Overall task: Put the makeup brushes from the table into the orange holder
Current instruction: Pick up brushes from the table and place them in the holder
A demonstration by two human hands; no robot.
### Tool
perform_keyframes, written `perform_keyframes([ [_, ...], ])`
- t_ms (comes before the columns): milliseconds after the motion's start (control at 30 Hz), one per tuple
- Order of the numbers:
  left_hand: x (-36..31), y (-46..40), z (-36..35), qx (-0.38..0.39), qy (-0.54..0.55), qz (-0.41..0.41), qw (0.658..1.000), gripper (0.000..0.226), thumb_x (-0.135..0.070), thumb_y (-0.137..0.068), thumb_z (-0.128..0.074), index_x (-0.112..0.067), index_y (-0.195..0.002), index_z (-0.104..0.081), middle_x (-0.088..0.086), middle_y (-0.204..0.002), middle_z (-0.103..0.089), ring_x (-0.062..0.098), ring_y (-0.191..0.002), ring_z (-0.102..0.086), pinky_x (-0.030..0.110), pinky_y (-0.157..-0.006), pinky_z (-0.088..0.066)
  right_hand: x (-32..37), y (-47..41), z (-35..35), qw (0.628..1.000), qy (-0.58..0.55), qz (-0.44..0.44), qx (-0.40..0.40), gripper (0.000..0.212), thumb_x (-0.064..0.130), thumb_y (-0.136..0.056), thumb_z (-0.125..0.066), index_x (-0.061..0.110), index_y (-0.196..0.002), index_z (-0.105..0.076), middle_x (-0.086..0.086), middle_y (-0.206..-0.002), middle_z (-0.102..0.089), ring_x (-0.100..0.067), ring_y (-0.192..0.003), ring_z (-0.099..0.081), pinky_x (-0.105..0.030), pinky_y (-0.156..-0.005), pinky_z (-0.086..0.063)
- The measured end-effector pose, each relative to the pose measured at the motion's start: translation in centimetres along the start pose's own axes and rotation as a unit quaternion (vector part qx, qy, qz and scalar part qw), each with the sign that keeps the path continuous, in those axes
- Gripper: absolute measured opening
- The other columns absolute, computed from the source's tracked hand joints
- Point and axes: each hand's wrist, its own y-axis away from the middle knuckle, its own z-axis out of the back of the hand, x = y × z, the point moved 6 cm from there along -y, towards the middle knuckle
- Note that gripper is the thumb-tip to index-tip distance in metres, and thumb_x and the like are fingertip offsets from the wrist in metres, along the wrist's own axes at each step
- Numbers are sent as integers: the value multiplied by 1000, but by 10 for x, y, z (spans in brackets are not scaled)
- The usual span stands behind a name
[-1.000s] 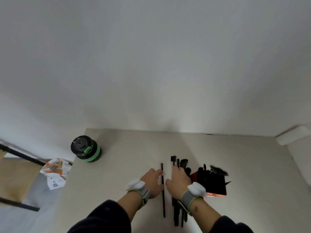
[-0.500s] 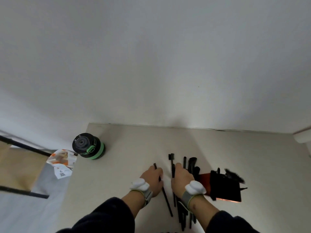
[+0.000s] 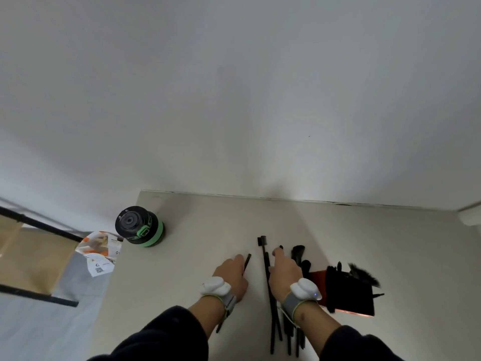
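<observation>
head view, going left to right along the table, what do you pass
printed packet at the table's left edge → black and green round device → left hand on a thin brush → row of loose brushes → right hand → orange holder with brushes in it

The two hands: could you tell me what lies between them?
In the head view, thin black brushes lie between the left hand and right hand.
</observation>
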Motion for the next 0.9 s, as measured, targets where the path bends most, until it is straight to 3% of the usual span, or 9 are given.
perform_keyframes([
  [100,1,5,5,5,4,26,1000,18,-20,-81,-50,-19,-88,-34,-2,-77,-46,16,-61,-42,26,-45,-25,4,3,7,1000,-23,15,-14,27,9,-95,-45,18,-121,-45,-6,-92,-63,-26,-81,-62,-29,-64,-43],
  [200,2,12,7,7,14,31,999,21,-22,-79,-52,-19,-90,-35,-4,-73,-46,12,-57,-42,26,-45,-25,10,10,17,997,-54,41,-28,29,9,-94,-45,21,-120,-46,-1,-84,-57,-26,-77,-60,-28,-62,-42],
  [400,-17,23,20,-22,41,10,999,29,-22,-79,-56,-14,-106,-47,4,-100,-59,26,-88,-58,28,-67,-37,27,28,53,985,-108,110,-71,26,13,-96,-47,21,-121,-50,-2,-78,-57,-22,-70,-53,-29,-61,-41],
  [567,-39,36,41,-57,114,-15,992,46,-15,-75,-55,-20,-118,-39,-2,-83,-59,22,-73,-59,29,-60,-43,41,49,83,973,-132,164,-94,25,14,-97,-48,22,-121,-52,1,-79,-57,-15,-70,-52,-24,-64,-39],
  [667,-53,45,57,-97,159,-40,982,53,-12,-76,-55,-21,-124,-34,3,-81,-64,24,-72,-62,32,-61,-48,39,61,104,968,-144,172,-115,22,16,-97,-50,23,-117,-55,-1,-77,-61,-20,-71,-59,-31,-67,-49],
  [900,-97,61,95,-177,239,-116,948,13,-22,-98,-41,-23,-111,-38,7,-78,-65,26,-68,-65,50,-63,-56,26,90,156,951,-143,199,-191,19,22,-96,-55,25,-114,-61,4,-77,-65,-14,-71,-61,-25,-70,-49],
])
